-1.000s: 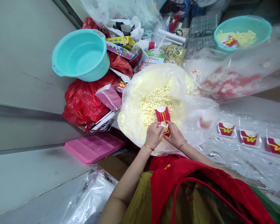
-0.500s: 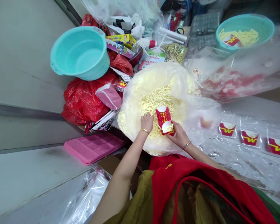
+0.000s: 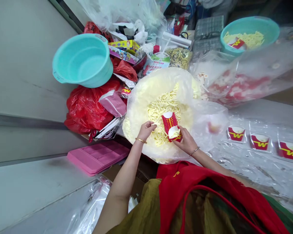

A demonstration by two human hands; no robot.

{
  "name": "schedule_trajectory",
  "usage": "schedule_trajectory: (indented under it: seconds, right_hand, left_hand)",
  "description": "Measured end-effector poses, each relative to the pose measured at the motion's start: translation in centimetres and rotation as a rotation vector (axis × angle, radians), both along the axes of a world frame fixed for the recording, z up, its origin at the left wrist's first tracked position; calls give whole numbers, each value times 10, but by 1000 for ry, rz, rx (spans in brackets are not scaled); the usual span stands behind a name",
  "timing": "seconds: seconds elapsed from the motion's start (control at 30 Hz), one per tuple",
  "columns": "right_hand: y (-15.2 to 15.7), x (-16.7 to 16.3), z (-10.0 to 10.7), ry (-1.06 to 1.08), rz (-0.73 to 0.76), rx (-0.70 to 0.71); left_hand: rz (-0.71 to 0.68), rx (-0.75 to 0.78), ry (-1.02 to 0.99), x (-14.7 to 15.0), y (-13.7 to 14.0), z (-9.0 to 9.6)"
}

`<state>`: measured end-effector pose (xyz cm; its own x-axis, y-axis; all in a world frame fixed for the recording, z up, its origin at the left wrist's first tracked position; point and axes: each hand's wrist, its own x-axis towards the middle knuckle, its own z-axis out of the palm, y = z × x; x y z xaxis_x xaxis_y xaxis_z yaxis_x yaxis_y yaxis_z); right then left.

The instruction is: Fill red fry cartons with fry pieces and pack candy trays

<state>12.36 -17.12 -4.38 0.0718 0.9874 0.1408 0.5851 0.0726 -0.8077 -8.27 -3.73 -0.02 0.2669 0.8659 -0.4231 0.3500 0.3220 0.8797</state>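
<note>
In the head view a big clear plastic bag lies spread, full of pale yellow fries. My left hand is over its left side, thumb and fingers pinched on what looks like a few pale fries at the fingertips. My right hand grips a red fry carton with a yellow W, tilted so that its white mouth and some fries inside show. Right behind it, a nested stack of red cartons rests on the fries.
To the right, several packed cartons lie on clear plastic. A turquoise basin stands at left above a red bag; another basin holds fries at back right. Pink trays sit lower left. A clear bag of red-and-white pieces lies at right.
My left hand has lifted off the fries and moved a little left, fingertips now pinched. The carton in my right hand has hardly moved. The whole view has shifted slightly.
</note>
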Motion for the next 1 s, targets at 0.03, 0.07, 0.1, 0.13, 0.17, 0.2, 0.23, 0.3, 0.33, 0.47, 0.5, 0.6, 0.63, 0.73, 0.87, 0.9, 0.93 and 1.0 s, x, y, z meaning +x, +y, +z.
schedule_trajectory:
  seconds: [0.03,0.07,0.1,0.13,0.17,0.2,0.23,0.3,0.33,0.47,0.5,0.6,0.63,0.73,0.87,0.9,0.93,1.0]
  right_hand:
    - [1,-3,0,-3,5,7]
    - [3,-7,1,-7,14,15]
    - [4,-10,2,-9,23,24]
    - [5,-14,3,-12,33,31]
    - [7,-18,4,-13,40,36]
    - [8,-21,5,-13,41,39]
    - [9,-23,7,-11,34,42]
    - [10,-26,10,-9,8,50]
    - [10,-26,11,-11,-2,54]
    - [7,-24,16,-39,2,62]
    - [6,-23,17,-48,7,65]
    - [3,-21,20,-63,26,85]
    - [1,-21,21,-63,32,95]
    - [-3,-18,24,-48,34,109]
    - [-8,-16,31,-20,7,95]
    - [-9,-16,33,-18,8,98]
    - [-11,-17,35,-19,11,104]
    - [-13,-18,37,-20,5,115]
  left_hand:
    - [20,-66,-86,2,-5,7]
    - [28,-116,-157,6,-10,14]
    - [29,-148,-211,10,-16,20]
    - [27,-164,-244,15,-21,25]
    - [18,-165,-252,20,-27,28]
    - [3,-150,-227,24,-32,29]
    - [-21,-109,-171,28,-36,30]
    - [-101,62,5,32,-44,30]
    - [-154,178,101,33,-47,31]
    - [-378,540,387,37,-59,40]
    - [-425,582,456,39,-62,43]
    - [-544,633,605,47,-71,50]
    - [-576,629,603,49,-74,52]
    - [-635,581,466,51,-78,57]
    - [-456,601,398,50,-82,59]
    - [-400,626,422,52,-84,58]
    - [-365,652,449,54,-87,57]
    - [-335,694,495,61,-93,54]
